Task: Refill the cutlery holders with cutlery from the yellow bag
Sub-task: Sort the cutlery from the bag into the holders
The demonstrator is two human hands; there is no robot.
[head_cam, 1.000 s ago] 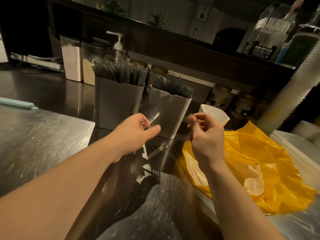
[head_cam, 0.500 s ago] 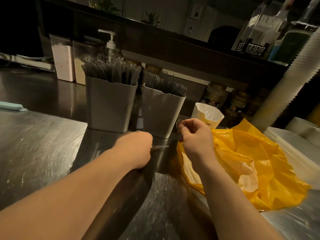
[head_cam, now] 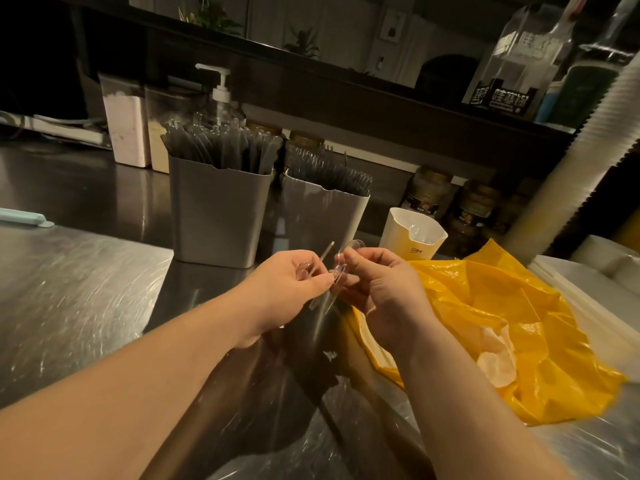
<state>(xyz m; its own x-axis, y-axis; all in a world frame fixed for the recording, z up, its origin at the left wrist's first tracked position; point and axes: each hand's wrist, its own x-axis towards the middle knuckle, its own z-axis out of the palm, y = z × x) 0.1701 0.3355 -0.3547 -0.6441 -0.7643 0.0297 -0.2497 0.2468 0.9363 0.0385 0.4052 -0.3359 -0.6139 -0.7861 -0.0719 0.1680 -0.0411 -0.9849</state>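
Cutlery point(head_cam: 335, 277), clear plastic, is being pinched between both my hands: left hand point(head_cam: 291, 289) gripping one piece, right hand point(head_cam: 381, 292) pinching a spoon. I'm likely lining handles up. Better sorting by type before dropping into holders point(head_cam: 218, 216) at 12 o'clock; yellow bag point(head_cam: 512, 317) at 4.

A scratched steel surface point(head_cam: 69, 289) fills the foreground, dimly lit and streaked with glare. A dark raised shelf point(head_cam: 346, 98) runs along its far side. Below the shelf stand a pump bottle point(head_cam: 221, 95), two pale canisters point(head_cam: 126, 133) and several brown jars point(head_cam: 429, 192). A tall stack of white cups point(head_cam: 588, 150) leans at the right. Beyond, potted plants point(head_cam: 303, 43) stand before a pale wall point(head_cam: 346, 26) with a dark arched opening point(head_cam: 446, 74).
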